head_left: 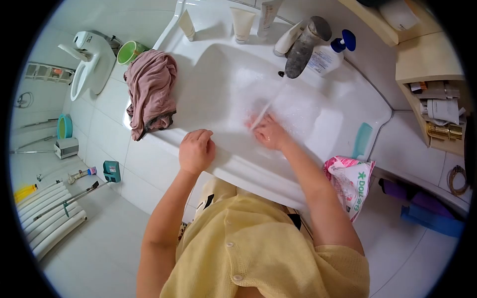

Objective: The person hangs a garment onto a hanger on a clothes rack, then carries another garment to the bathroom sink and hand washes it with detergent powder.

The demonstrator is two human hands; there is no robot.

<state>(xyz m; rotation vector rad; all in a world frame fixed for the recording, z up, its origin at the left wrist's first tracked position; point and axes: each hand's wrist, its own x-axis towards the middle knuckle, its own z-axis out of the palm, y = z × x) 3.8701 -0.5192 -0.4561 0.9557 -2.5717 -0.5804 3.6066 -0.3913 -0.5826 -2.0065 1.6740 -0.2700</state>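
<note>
Water runs from the grey faucet (299,55) into the white washbasin (203,94). Under the stream is my right hand (271,131), low in the basin, its fingers smeared by splashing water and motion. Whether those fingers hold anything cannot be made out. My left hand (197,150) rests at the basin's front rim with its fingers curled in, and nothing shows in it. A crumpled pink cloth (151,92) lies over the basin's left edge, up and left of my left hand.
Several tubes, including a white tube (242,24), stand along the back ledge beside a blue-topped pump bottle (328,57). A teal comb (362,140) and a pink-white plastic package (348,184) are at the right. A wooden shelf (427,64) juts in at upper right.
</note>
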